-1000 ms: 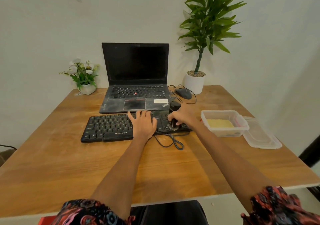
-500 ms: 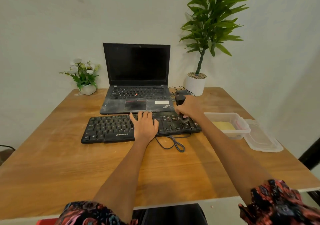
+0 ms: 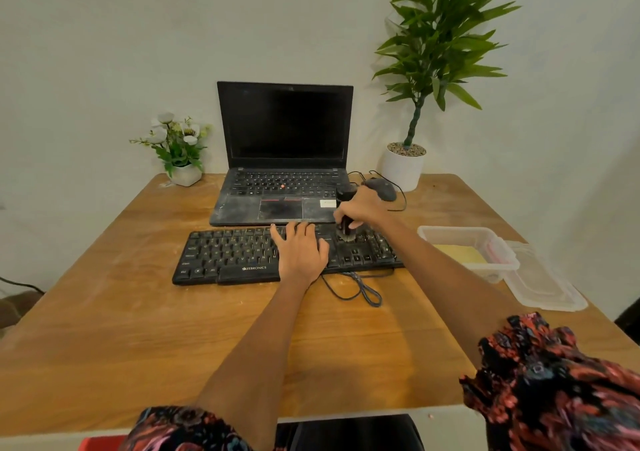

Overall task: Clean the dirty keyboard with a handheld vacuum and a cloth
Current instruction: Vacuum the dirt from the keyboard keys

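Since a second ago my right hand (image 3: 360, 213) has carried the small vacuum (image 3: 345, 231) from the near right corner of the keyboard (image 3: 242, 254) up toward its far edge, and its brush tip now sits on the keys right of centre. That hand's grip is closed around the vacuum body; my left hand (image 3: 300, 250) lies flat with straight fingers on the middle keys, as it did before, steadying the board. I judge the vacuuming pass is under way on the right section, with the left keys yet to do. At the right of the surface (image 3: 138, 329), an open clear tub (image 3: 467, 242) holds something yellow, probably the cloth (image 3: 459, 253); its lid (image 3: 543, 286) lies just beside it.
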